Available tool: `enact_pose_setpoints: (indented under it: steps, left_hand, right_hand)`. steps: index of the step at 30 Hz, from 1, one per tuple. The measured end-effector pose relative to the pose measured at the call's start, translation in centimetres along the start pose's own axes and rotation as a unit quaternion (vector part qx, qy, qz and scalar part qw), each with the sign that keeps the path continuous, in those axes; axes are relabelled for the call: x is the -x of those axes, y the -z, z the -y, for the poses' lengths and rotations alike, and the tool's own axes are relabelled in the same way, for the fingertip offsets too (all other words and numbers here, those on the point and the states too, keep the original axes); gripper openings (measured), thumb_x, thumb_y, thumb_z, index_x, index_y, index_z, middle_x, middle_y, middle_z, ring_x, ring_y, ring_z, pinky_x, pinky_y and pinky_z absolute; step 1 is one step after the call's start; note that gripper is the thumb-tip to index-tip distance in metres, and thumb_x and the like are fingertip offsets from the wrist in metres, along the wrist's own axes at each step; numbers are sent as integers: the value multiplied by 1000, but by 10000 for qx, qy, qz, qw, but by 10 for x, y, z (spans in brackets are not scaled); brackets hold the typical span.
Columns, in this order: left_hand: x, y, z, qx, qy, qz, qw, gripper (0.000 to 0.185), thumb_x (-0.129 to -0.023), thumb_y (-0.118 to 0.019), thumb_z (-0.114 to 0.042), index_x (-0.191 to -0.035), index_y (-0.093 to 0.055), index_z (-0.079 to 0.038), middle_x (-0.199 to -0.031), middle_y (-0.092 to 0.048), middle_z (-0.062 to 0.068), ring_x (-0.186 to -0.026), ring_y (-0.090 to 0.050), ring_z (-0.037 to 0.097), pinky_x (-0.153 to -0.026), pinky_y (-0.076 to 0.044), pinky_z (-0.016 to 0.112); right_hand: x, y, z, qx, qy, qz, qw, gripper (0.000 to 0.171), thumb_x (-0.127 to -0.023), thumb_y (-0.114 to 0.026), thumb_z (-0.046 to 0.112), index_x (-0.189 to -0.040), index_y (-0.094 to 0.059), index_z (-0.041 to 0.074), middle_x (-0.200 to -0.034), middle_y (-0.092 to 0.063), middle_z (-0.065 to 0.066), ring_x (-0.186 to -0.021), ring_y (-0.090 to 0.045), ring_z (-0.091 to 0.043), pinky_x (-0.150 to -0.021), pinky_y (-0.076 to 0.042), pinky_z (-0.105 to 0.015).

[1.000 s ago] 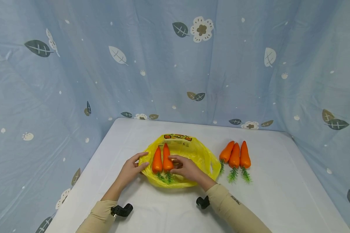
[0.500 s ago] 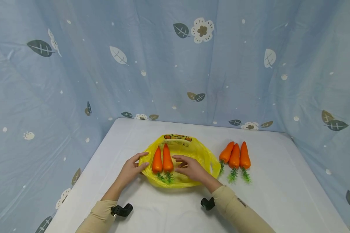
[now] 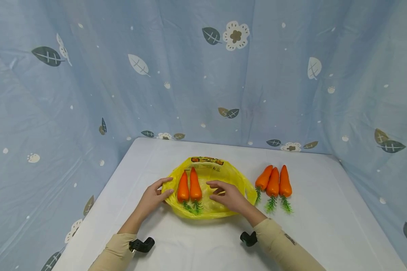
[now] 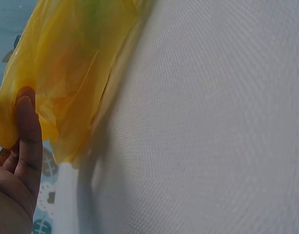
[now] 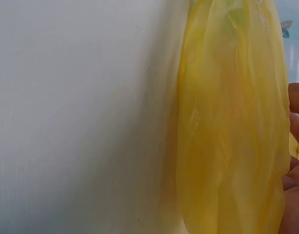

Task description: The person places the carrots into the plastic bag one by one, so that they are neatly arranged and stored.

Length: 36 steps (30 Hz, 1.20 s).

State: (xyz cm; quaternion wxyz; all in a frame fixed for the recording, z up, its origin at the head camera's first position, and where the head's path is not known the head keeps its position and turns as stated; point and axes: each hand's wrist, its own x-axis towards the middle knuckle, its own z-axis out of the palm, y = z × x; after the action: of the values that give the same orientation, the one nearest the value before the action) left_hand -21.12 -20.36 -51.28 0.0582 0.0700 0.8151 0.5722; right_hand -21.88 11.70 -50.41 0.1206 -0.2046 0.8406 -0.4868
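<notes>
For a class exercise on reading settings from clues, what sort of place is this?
Probably a curtained indoor recording setup: a light-blue fabric curtain with leaf prints hangs behind and beside a flat white-covered table; a small black device sits at each wrist.

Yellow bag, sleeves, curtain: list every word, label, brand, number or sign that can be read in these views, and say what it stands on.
Nothing can be read for certain.
Yellow bag: bold print near the far rim, too small to read.
Yellow bag: fine print below that, too small.
Right sleeve: dark label, too small.
Curtain: leaves, flowers and paw prints; no writing visible.
</notes>
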Motion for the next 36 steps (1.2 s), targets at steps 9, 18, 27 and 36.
enact_pose_setpoints:
  steps: [9,18,27,36]
  left_hand:
    - [-3,0,9,2,-2,24,10000,52,-98,-72,-21,-146,-55,-10,-153,-44,20,-79,-68,19,-66,-59,32]
    - [-2,-1,8,15,23,16,10000,52,-97,-72,-21,-145,-55,-11,-153,-45,19,-80,-68,21,-66,-60,34]
    - [-1,-1,7,-5,-8,1,10000,51,-98,-71,-21,-145,-55,-11,-153,-45,19,-80,-68,20,-66,-59,34]
    - [-1,-1,7,17,27,11,10000,52,-98,-71,-21,-146,-55,-12,-152,-46,18,-79,-68,21,-66,-60,36]
  right_hand:
    - [5,4,-1,76,-105,-79,9999,46,-99,-69,16,-144,-59,13,-137,-62,-15,-106,-65,-25,-82,-58,-31]
    - [9,7,-3,145,-72,-324,9993,44,-98,-70,17,-141,-62,13,-135,-64,-11,-105,-66,-24,-81,-57,-29]
    - [12,12,-6,167,-137,-642,9977,41,-97,-72,22,-137,-65,15,-130,-67,-10,-103,-66,-21,-84,-58,-33]
    - [15,16,-7,265,-203,-850,9958,40,-96,-73,20,-135,-66,15,-127,-69,-7,-103,-67,-20,-89,-58,-36]
